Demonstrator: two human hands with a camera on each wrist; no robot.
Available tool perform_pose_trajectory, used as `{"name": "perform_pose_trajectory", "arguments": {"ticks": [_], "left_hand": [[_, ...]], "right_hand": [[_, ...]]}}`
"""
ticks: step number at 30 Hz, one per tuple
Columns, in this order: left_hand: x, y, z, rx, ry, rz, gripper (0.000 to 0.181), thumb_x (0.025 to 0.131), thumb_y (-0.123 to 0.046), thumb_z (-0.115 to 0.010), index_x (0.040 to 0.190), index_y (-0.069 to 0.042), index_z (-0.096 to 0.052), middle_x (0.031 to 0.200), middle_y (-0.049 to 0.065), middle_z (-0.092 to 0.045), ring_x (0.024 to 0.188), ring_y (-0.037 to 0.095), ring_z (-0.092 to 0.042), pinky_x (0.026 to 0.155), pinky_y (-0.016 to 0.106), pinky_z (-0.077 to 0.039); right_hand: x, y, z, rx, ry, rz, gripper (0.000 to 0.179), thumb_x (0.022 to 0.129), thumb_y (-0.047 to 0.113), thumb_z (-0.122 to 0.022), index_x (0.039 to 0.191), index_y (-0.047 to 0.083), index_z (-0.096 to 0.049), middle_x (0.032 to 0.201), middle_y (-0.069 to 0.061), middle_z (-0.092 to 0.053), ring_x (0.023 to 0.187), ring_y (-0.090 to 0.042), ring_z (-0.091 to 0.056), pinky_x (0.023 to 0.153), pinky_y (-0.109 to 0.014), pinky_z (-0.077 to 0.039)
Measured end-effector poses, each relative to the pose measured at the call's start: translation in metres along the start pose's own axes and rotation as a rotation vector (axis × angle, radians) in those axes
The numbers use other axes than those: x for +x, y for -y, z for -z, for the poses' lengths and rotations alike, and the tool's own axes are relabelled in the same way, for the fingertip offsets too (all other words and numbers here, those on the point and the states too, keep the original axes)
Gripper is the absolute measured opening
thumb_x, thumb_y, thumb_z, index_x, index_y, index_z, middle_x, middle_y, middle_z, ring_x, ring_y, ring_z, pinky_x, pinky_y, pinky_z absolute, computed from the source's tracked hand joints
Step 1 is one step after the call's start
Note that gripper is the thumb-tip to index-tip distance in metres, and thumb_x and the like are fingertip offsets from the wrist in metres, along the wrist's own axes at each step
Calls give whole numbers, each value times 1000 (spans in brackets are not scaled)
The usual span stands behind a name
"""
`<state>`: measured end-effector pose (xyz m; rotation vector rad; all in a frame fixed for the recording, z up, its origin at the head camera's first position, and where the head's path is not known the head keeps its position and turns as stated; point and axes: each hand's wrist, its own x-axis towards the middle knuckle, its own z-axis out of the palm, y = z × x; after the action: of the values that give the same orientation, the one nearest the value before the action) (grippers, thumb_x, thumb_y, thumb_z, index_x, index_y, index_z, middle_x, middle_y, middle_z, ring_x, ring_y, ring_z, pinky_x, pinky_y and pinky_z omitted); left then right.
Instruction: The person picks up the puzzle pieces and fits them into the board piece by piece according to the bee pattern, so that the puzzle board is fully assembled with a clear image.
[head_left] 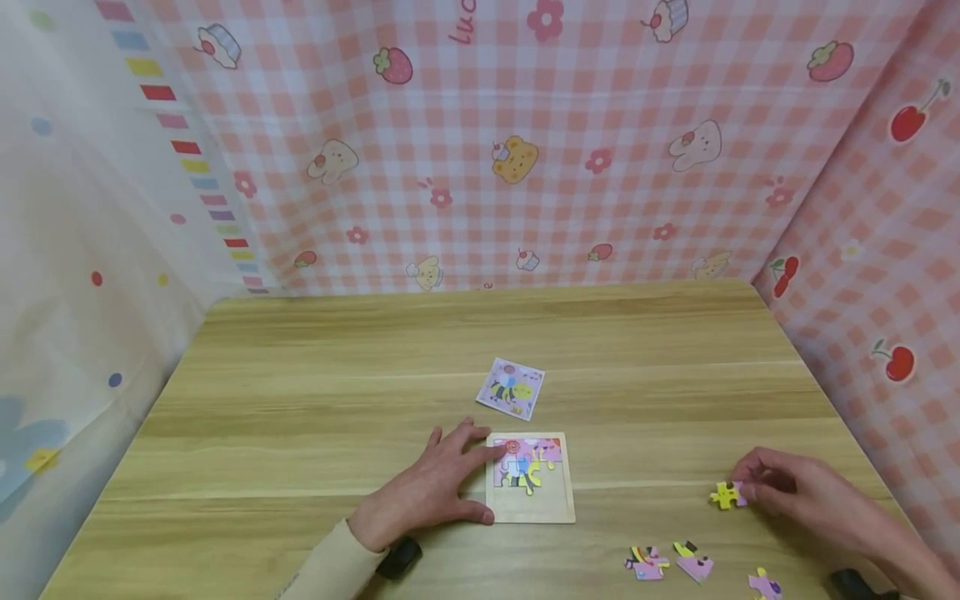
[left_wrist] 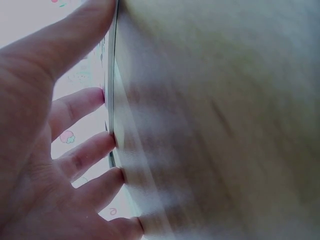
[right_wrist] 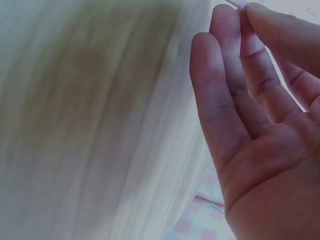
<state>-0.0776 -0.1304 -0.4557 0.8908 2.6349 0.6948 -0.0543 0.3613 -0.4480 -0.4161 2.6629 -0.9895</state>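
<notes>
A square wooden puzzle tray [head_left: 534,505] lies on the table, its upper part filled with pink, yellow and blue jigsaw pieces. At its left side rests my left hand [head_left: 423,490], fingers spread, with the index fingertip over the placed pieces and the thumb at the lower left corner. In the left wrist view, fingertips [left_wrist: 102,95] line up along the tray's thin edge. Off to the right, my right hand [head_left: 810,493] pinches a yellow and pink puzzle piece [head_left: 724,496] between thumb and fingers. Only a sliver of that piece shows in the right wrist view.
Loose puzzle pieces lie near the table's front: a pink and yellow one [head_left: 648,564], another beside it [head_left: 693,562], and one [head_left: 765,585] further right. Behind the tray is a picture card [head_left: 512,388] of a bee. Patterned curtains [head_left: 450,108] enclose the wooden table [head_left: 300,383].
</notes>
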Motion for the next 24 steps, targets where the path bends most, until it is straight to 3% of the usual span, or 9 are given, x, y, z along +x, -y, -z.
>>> {"name": "perform_pose_trajectory", "arguments": {"ticks": [3, 12, 19, 24], "left_hand": [[0, 0, 0, 1, 1, 2, 82, 83, -45, -85, 153, -19, -52, 159, 11, -37, 155, 41, -20, 120, 71, -14], [0, 1, 0, -2, 3, 2, 81, 83, -45, -85, 153, -18, -52, 159, 12, -37, 154, 42, -21, 119, 72, -14], [0, 0, 0, -4, 9, 15, 82, 82, -45, -86, 153, -19, -53, 159, 11, -37, 155, 40, -21, 120, 71, -14], [0, -1, 1, -14, 16, 25, 82, 82, -45, -86, 153, -20, -52, 159, 10, -37, 155, 39, -20, 121, 69, -14]], "right_hand": [[3, 9, 1, -3, 2, -46, 6, 98, 11, -71, 103, 12, -70, 94, 5, -68, 81, -2, -57, 68, -22, -52], [13, 33, -6, -29, -105, -9, 7, 95, 12, -75, 100, 16, -72, 91, 9, -69, 79, -3, -57, 68, -22, -51], [21, 46, -11, 13, -169, 99, 10, 94, 8, -76, 101, 14, -72, 89, 9, -70, 78, -3, -60, 66, -21, -53], [29, 56, -16, 66, -153, 108, 11, 94, 7, -75, 105, 11, -72, 93, 9, -70, 79, -4, -63, 67, -21, -54]]}}
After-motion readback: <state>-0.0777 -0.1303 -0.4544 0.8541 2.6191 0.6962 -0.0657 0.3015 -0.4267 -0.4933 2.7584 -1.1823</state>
